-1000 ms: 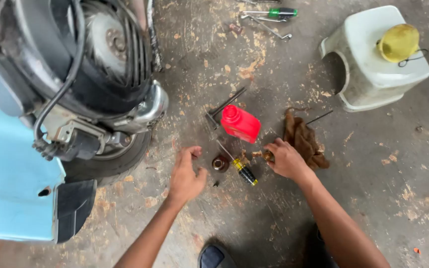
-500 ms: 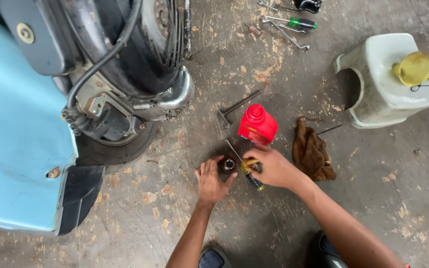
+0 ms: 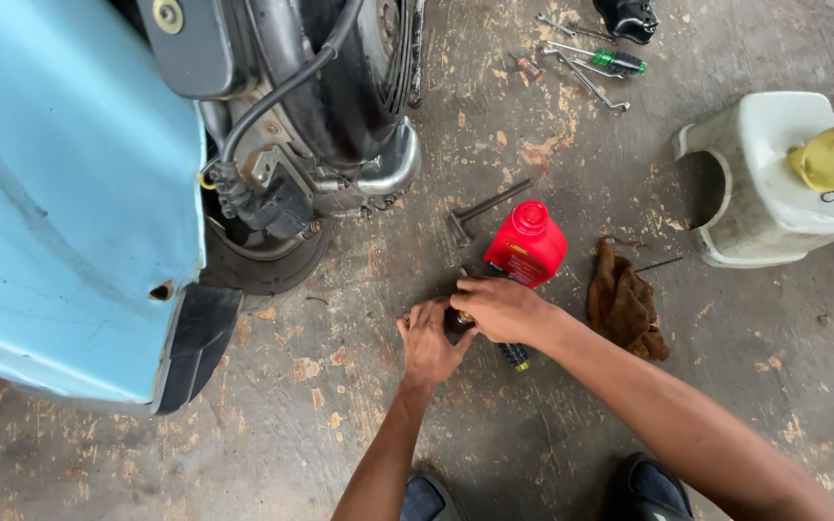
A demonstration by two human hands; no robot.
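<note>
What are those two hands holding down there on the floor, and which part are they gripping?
Both hands, left hand and right hand, close on a small dark part between them; the grip spot is hidden. A screwdriver pokes out beneath the right hand.

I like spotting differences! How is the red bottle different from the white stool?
The red bottle is small; the white stool is much bigger. The bottle stands right by the hands, while the stool sits apart at the right. The stool carries a yellow thing on top; the bottle just has its cap. Both rest on the floor.
</note>
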